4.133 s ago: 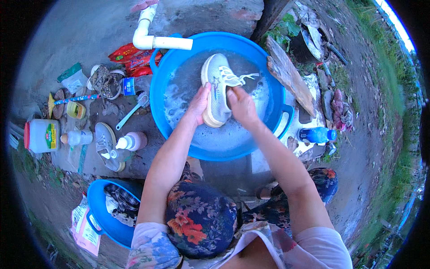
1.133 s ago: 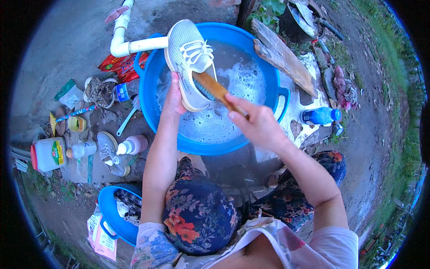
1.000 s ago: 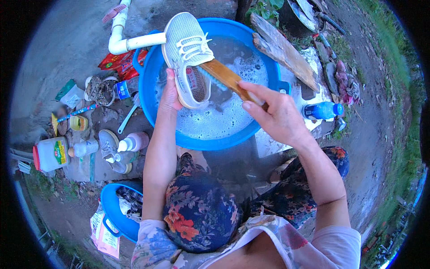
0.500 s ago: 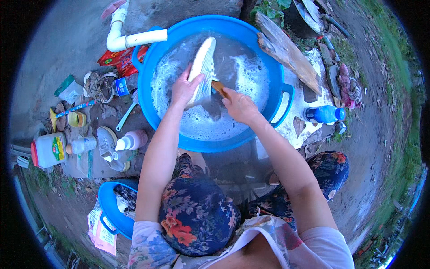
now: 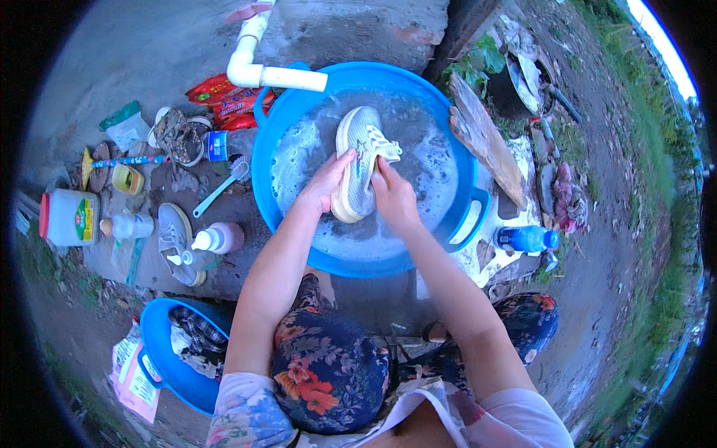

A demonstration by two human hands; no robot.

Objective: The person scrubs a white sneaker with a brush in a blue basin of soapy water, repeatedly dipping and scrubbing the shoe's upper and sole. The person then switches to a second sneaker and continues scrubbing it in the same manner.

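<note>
A grey mesh sneaker point(image 5: 358, 160) with white laces and a pale sole is held over a blue tub point(image 5: 351, 266) of sudsy water, its toe pointing away from me. My left hand point(image 5: 327, 184) is closed round the sole side, thumb on the upper. At the shoe's opening, my right hand point(image 5: 394, 200) has its fingers closed by the collar and tongue. The brown-handled tool it held earlier cannot be seen now; the shoe or hand may hide it. A matching sneaker point(image 5: 173, 237) lies on the ground to the left.
A white pipe point(image 5: 295, 79) juts over the tub's far left rim. Left of the tub are a brush point(image 5: 216, 191), bottles including a white one point(image 5: 219, 238), and a jug point(image 5: 71, 218). A wooden plank point(image 5: 485, 142) leans right, near a blue bottle point(image 5: 528, 239). A blue bucket point(image 5: 160, 347) holds cloth.
The sneaker has turned from showing its sole edge to showing its laced upper. My right hand has moved against the shoe's opening, and the brown handle is out of sight. The view has shifted.
</note>
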